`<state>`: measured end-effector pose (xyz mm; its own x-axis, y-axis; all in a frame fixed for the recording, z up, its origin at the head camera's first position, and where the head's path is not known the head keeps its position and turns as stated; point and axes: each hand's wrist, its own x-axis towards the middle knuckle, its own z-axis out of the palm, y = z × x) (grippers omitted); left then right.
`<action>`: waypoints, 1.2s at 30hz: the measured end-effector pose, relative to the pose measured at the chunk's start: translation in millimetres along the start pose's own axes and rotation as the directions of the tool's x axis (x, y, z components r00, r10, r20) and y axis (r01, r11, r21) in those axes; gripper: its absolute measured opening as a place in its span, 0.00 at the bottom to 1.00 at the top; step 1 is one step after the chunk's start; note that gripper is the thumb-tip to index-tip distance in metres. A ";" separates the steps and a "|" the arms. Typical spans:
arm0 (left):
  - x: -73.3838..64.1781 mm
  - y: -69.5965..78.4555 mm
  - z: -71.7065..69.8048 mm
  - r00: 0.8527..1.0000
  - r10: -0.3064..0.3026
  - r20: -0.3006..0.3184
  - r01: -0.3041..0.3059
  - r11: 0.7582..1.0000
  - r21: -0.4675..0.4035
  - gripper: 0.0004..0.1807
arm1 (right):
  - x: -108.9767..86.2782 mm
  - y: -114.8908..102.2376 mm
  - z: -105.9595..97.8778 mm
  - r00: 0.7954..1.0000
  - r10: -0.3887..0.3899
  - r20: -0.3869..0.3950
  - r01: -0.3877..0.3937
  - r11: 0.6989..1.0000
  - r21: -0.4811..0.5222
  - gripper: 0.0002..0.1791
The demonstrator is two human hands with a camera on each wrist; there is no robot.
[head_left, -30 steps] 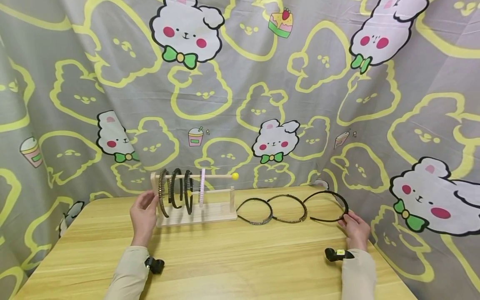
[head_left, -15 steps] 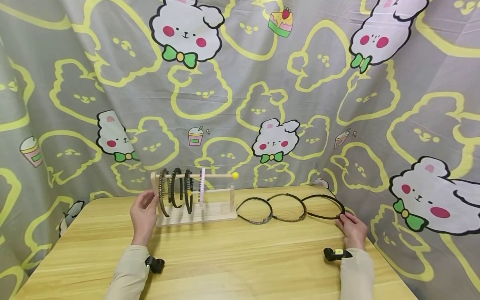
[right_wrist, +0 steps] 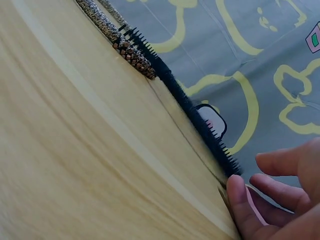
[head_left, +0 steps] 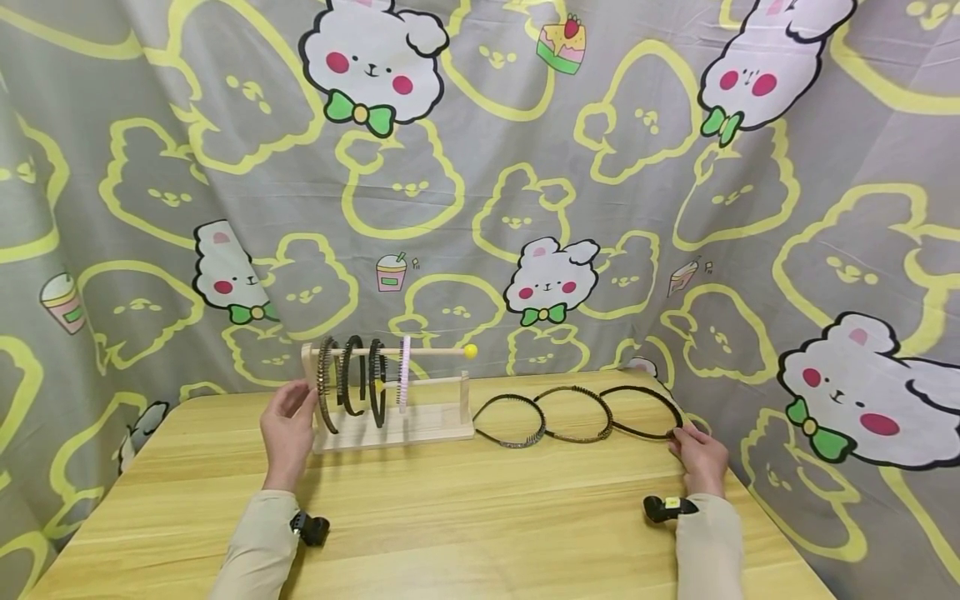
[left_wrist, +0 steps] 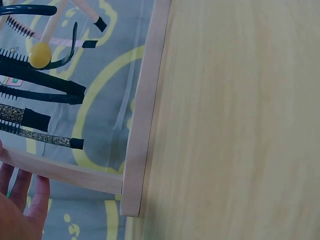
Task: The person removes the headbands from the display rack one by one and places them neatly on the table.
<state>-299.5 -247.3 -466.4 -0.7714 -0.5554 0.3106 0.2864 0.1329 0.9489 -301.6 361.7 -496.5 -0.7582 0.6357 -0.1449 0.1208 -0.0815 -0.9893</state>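
Curtain [head_left: 480, 154], desk [head_left: 480, 517] and rack [head_left: 438, 425] as they were; right hand [head_left: 701, 460] and black headband [right_wrist: 194, 111] further left.
The rack stands at the left of the desk, unmoved, the left hand [head_left: 287, 437] gripping its end post as it did a second ago. The right hand pinches the right side of the black headband, which lies on the desk; a second ago it reached further right, its near end loose, and now it sits just beside the patterned headband [right_wrist: 120, 44], rightmost in a row of three. That one and the grey headband [head_left: 517, 445] have kept their places, as has the lilac headband [head_left: 406, 371] hanging beside dark ones on the rack's top rod, short of the yellow ball [head_left: 470, 352].
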 end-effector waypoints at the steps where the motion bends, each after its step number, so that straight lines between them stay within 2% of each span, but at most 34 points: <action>1: 0.0 -0.1 0.1 1.000 0.001 -0.001 -0.001 1.000 0.002 0.13 | -0.1 -0.4 0.2 1.000 -0.003 0.001 0.003 1.000 -0.020 0.25; 5: 0.0 0.5 0.1 1.000 0.001 0.002 -0.001 1.000 0.009 0.13 | -0.2 -2.1 0.0 1.000 0.011 0.016 -0.009 0.997 -0.082 0.26; 10: -0.1 1.1 -0.3 1.000 -0.014 0.010 0.014 1.000 0.017 0.15 | -1.6 -4.6 -0.9 0.999 0.021 0.025 -0.018 0.994 -0.111 0.26; 17: 0.1 0.3 -1.1 0.999 -0.029 0.015 0.028 0.999 0.040 0.17 | -6.7 -12.7 3.6 0.999 -0.034 0.024 0.036 0.995 -0.096 0.25; 22: 0.1 -0.3 -1.1 0.999 -0.031 0.018 0.030 0.999 0.043 0.17 | -11.5 -24.5 13.7 0.993 -0.114 0.038 0.116 0.990 -0.078 0.23; 28: -0.4 1.5 -0.7 1.000 -0.025 0.012 0.024 0.998 0.050 0.17 | -28.4 -47.3 34.0 0.967 -0.231 0.111 0.245 0.960 -0.136 0.21; 32: -1.0 2.8 -0.5 1.000 -0.016 0.011 0.016 0.999 0.042 0.16 | -43.7 -61.4 48.6 0.933 -0.300 0.198 0.334 0.926 -0.173 0.20; 36: -1.2 2.9 -0.6 1.000 -0.019 0.018 0.019 0.999 0.033 0.16 | -62.0 -74.1 63.8 0.897 -0.336 0.286 0.405 0.885 -0.230 0.22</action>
<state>-297.4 -246.7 -464.1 -0.7869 -0.5429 0.2932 0.2528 0.1497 0.9559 -304.5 279.4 -415.2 -0.9044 0.3781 0.1979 -0.0526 0.3614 -0.9309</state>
